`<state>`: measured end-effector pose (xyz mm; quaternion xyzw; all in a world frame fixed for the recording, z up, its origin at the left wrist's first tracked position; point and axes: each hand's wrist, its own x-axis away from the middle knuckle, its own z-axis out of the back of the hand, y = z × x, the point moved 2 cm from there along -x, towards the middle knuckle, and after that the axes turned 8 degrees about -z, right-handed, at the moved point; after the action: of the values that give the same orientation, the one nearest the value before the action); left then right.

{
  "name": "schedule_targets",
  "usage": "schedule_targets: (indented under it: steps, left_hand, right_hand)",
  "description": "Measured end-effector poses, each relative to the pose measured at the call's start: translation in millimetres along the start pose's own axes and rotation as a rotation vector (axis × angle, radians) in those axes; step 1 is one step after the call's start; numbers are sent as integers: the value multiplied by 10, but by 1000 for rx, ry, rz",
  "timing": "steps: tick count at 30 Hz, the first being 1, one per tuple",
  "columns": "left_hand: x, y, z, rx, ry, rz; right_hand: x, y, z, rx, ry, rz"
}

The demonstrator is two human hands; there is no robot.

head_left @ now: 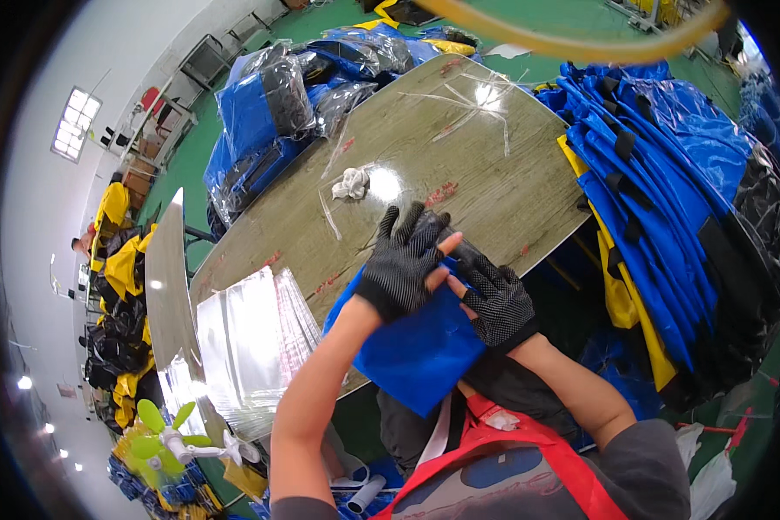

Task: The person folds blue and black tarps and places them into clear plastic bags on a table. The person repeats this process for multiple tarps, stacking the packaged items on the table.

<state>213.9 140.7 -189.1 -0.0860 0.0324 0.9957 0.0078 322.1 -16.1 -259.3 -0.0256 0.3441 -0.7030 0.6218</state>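
A blue sheet-like bag (420, 347) with a dark upper edge lies across the near table edge and over my lap. My left hand (400, 270), in a black dotted glove with bare thumb and index tips, rests on its upper part with the fingers spread. Close beside it, my right hand (498, 303), gloved the same way, closes on the dark upper edge of the bag. The thumbs of both hands nearly meet. Part of the dark edge is hidden under the fingers.
A stack of clear plastic sleeves (243, 338) lies left on the wood-patterned table (485, 182). A crumpled white cloth (352, 184) sits farther back. Plastic-wrapped blue bags (269, 104) pile up behind; many blue bags (650, 199) hang at the right. A green fan (165, 433) stands lower left.
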Motion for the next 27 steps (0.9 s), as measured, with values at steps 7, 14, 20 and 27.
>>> schedule_targets:
  steps: [7,14,20,27]
  left_hand:
    - [169,-443,-1040,374,-111,137]
    - [729,-138,-611,1469,-56,442]
    - [1177,516,-1320,1418,1095,691]
    - [1057,205,-962,800,104,1071]
  right_hand:
    - [425,271,-42,-63,0,315]
    - [215,447,324,-307,66,193]
    - [160,531,88,-952,-226,-644]
    - [313,559,54,-1250,-369,-906]
